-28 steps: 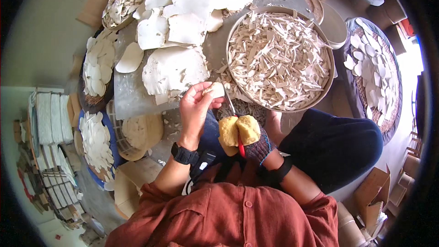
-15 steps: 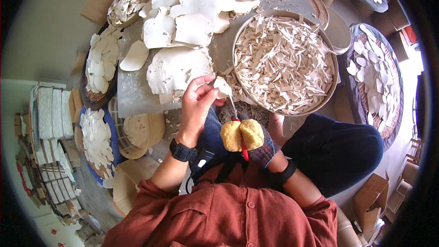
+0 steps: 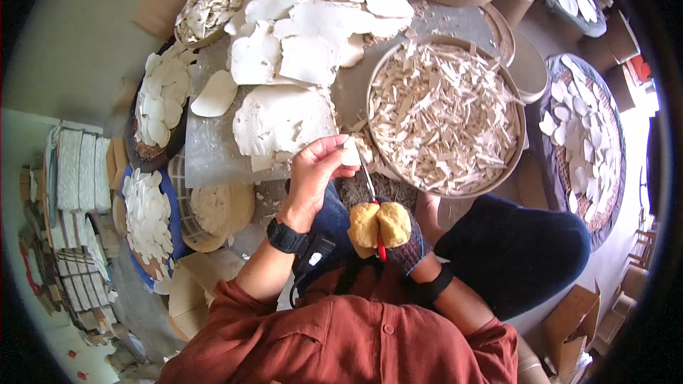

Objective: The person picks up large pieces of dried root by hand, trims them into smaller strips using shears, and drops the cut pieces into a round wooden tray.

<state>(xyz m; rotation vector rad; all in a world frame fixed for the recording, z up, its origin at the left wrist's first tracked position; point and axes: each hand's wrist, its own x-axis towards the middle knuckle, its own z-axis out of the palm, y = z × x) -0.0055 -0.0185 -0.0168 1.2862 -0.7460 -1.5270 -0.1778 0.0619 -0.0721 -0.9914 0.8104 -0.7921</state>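
- At far left, overlapping on a blue-rimmed tray (image 3: 178, 219): pale slices (image 3: 148, 217), perhaps spread thinly to avoid crushing.
- Further in, loosely layered over the grey tabletop (image 3: 213, 160): big white sheets (image 3: 284, 124), near the left hand (image 3: 313, 178), presumably for easy reach.
- Above the lap, bare-handed on this side: pinching a small white piece (image 3: 350, 152) between thumb and fingertips, probably to leave its right edge free and skin clear of metal.
- Just beside that piece, pointing up from below: slim blades of red-handled scissors (image 3: 369, 183). Cannot tell whether touching or apart.
- Around the handles: thick yellow padding (image 3: 365, 226), likely to soften pressure on the palm.
- Behind the padding, with the gloved right hand (image 3: 409, 252): gripping the handles, most fingers hidden. Cannot tell how tightly squeezed; gloved probably against rubbing.
- Just beyond, on the right: round tray (image 3: 462, 43) heaped with white strips (image 3: 447, 114), raised rim seemingly there to contain them.
- At far right, well apart: cloth-edged tray (image 3: 552, 171) of more slices, likely clear of elbows.
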